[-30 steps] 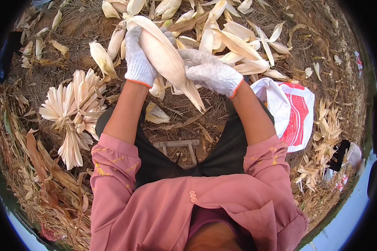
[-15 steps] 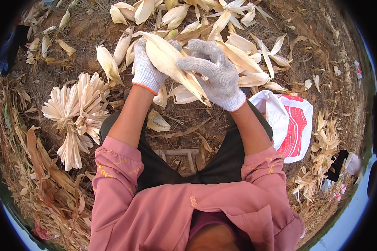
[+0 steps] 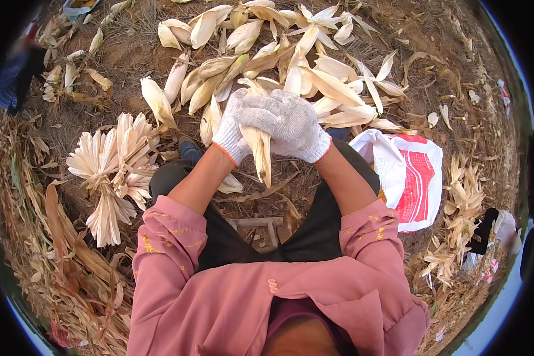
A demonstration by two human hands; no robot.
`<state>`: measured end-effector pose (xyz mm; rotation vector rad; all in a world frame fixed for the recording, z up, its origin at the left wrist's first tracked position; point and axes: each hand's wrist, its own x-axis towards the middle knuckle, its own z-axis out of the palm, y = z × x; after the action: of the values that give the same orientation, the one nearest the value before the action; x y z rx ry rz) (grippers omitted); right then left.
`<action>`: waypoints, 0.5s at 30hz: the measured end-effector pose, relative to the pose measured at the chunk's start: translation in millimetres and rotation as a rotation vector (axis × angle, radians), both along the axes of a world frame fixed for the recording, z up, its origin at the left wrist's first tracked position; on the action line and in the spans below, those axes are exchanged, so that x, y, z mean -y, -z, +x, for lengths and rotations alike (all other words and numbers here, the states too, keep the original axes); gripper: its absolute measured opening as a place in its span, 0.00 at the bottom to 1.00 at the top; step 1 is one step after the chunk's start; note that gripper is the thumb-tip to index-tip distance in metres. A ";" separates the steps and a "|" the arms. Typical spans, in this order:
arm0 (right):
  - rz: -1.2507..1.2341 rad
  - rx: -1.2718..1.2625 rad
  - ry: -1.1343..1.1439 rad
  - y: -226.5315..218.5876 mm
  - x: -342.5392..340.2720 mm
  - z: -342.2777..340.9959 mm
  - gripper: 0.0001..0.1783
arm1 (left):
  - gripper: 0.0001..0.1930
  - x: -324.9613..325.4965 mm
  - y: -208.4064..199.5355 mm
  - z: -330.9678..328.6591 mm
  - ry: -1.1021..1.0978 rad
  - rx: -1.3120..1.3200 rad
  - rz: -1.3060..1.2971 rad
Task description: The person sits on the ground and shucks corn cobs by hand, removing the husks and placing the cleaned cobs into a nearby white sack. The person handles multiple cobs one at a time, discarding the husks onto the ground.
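Note:
Both gloved hands hold one ear of corn [image 3: 257, 148] in its pale husk, upright in front of my knees. My left hand [image 3: 234, 126] closes on its left side, partly behind it. Across the front, the fingers of my right hand [image 3: 292, 123] wrap over the husk, and its palm presses from the right. The ear's tapered end hangs below the hands and a bit of husk sticks out above them. Just past my hands lies a heap of husked-leaf corn ears [image 3: 210, 80] and peeled-back husks [image 3: 332, 83]; the hands hide the heap's near part.
Fanned bundles of husks [image 3: 104, 157] lie at my left, with dry stalks [image 3: 80, 255] nearer. A white and red sack [image 3: 415, 178] stands by my right knee. More loose husks [image 3: 463, 196] lie beyond it. A small wooden stool [image 3: 256, 223] shows between my legs. Another person's leg [image 3: 12, 80] is far left.
The ear has swung from a slant to nearly upright. My right hand has gone from loosely spread fingers to wrapping over it, and both hands have come closer together.

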<state>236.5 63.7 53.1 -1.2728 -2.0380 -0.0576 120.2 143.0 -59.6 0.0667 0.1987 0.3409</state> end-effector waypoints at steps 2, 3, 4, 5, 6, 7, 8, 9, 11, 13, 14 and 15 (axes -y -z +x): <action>-0.031 -0.067 0.086 -7.9 11.9 2.0 0.29 | 0.26 30.7 -47.4 -5.2 -0.084 -0.588 0.789; -0.036 -0.120 0.124 -17.3 17.9 -1.9 0.31 | 0.29 30.6 -49.2 -21.6 0.202 -0.362 0.455; -0.108 -0.181 0.188 -33.0 28.7 1.8 0.29 | 0.32 32.8 -61.9 -31.0 0.523 -0.240 0.132; -0.120 -0.274 0.243 -40.4 35.7 6.9 0.25 | 0.30 37.6 -78.1 -44.0 0.576 -0.533 0.300; -0.319 -0.459 0.283 -50.6 45.2 7.9 0.24 | 0.28 49.5 -85.1 -58.5 0.364 -0.658 0.642; -0.515 -0.648 0.327 -60.0 54.4 6.1 0.22 | 0.26 56.7 -90.4 -72.3 0.139 -0.765 0.979; -0.568 -0.780 0.298 -68.0 61.2 1.3 0.22 | 0.21 57.0 -85.4 -84.6 0.053 -0.671 0.926; -0.628 -0.916 0.249 -74.3 65.8 -9.8 0.22 | 0.29 66.2 -96.8 -94.8 -0.048 -0.541 1.086; -0.697 -1.064 0.148 -65.9 76.9 -27.6 0.25 | 0.39 95.3 -135.0 -92.2 -0.050 -0.314 1.001; -0.708 -1.149 0.158 -79.8 92.2 -52.4 0.22 | 0.45 114.0 -133.1 -108.2 0.222 -0.247 0.674; -0.596 -1.340 0.037 -71.0 97.4 -59.1 0.20 | 0.44 123.9 -135.0 -115.8 0.221 -0.229 0.638; -0.611 -1.442 0.017 -70.8 105.6 -60.9 0.20 | 0.43 133.4 -136.9 -120.7 0.225 -0.202 0.599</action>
<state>175.6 -41.9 123.9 -1.0744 -0.7512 1.1893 -0.5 9.7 77.4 0.7117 0.2812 0.1593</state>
